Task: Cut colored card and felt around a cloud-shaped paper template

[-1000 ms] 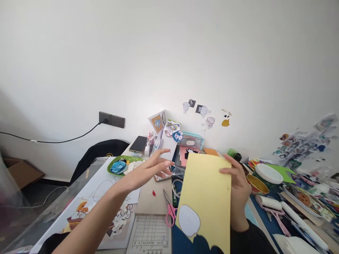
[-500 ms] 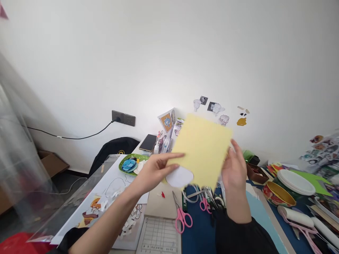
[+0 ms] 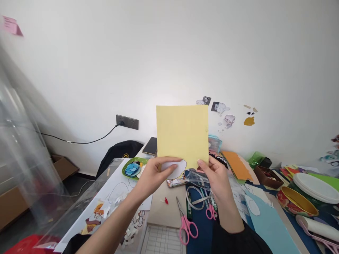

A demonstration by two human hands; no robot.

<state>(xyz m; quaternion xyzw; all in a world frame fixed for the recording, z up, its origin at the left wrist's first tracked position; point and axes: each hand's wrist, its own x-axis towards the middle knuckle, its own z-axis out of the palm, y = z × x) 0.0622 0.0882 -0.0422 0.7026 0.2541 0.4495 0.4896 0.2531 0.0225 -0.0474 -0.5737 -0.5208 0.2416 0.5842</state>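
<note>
A sheet of yellow paper [image 3: 182, 134] is held up above the desk, its lower edge cut in an uneven line. My left hand [image 3: 156, 176] pinches its lower left part, where a white rounded paper cutout [image 3: 173, 170] lies against the sheet under my thumb. At the lower right corner, my right hand [image 3: 214, 173] grips the sheet between thumb and fingers. Below, pink-handled scissors [image 3: 187, 225] lie on the desk beside a small red scrap [image 3: 166, 200].
A green tray [image 3: 124, 171] with blue cutouts stands left of a phone [image 3: 150, 145]. More pink scissors [image 3: 211, 211] and a looped cable [image 3: 194, 197] lie right of centre. Light blue paper [image 3: 272, 225], a yellow bowl [image 3: 296, 201] and a lidded tub [image 3: 315, 187] fill the right side.
The yellow sheet has turned from tilted to upright and shifted left in view. My right hand has moved to its lower corner; my left hand keeps hold beside the white cutout.
</note>
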